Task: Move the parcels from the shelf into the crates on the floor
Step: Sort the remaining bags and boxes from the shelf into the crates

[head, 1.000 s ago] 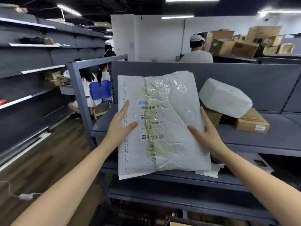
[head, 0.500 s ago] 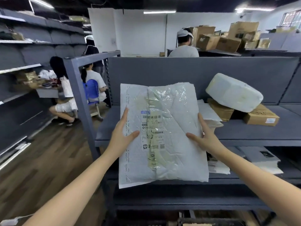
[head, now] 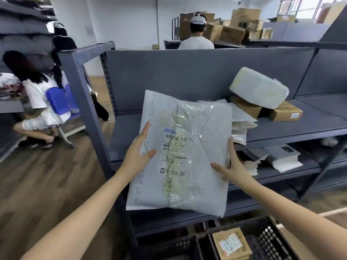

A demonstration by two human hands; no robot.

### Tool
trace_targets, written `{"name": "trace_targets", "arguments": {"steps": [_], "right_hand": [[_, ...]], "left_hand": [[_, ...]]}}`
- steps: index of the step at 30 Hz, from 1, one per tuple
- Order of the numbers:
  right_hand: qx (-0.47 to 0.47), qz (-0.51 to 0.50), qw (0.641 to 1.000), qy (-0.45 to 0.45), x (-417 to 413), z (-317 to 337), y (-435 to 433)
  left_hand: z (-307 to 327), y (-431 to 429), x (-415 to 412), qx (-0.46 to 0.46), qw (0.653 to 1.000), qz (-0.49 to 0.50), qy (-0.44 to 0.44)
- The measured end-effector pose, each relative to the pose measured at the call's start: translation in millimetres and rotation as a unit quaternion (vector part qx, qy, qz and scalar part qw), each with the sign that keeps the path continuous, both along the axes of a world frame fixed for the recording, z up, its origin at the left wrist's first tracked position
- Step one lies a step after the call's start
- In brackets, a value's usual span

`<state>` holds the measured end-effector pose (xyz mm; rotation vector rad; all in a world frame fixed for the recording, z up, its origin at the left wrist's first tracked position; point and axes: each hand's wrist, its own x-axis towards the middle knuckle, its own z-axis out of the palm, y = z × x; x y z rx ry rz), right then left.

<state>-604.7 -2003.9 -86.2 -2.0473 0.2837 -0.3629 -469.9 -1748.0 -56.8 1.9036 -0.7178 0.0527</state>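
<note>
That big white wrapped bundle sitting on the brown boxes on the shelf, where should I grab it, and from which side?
Probably by its two short ends, one palm on each, coming from the open front of the shelf. The white bundle is wide and rounded, rests across two brown boxes, and the back panel closes the rear.

Head-high, forward-down, seemingly near shelf (head: 309, 126)

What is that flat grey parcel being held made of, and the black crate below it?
The flat parcel looks like thin matte grey plastic film, crinkled all over, with glossy clear tape glinting down its middle. The crate looks like hard black moulded plastic, judging by the lattice of holes in its wall.
</note>
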Motion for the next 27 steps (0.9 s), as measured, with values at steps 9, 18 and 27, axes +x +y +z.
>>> {"name": "trace_targets", "arguments": {"steps": [9, 18, 27], "right_hand": [[-0.412, -0.049, 0.909, -0.039, -13.2, 19.4, -19.0], [-0.085, 0.180, 0.980, 0.030, -37.8, 34.1, -7.9], [0.040, 0.111, 0.991, 0.061, -42.7, -85.9, 11.8]], "left_hand": [[-15.1, 5.7, -28.0, 0.107, 0.988, -0.109, -0.007], [-2.4, 18.3, -43.2, 0.148, 0.977, -0.148, 0.039], [-113.9, 46.1, -65.6, 0.225, 0.963, 0.145, 0.027]]}}
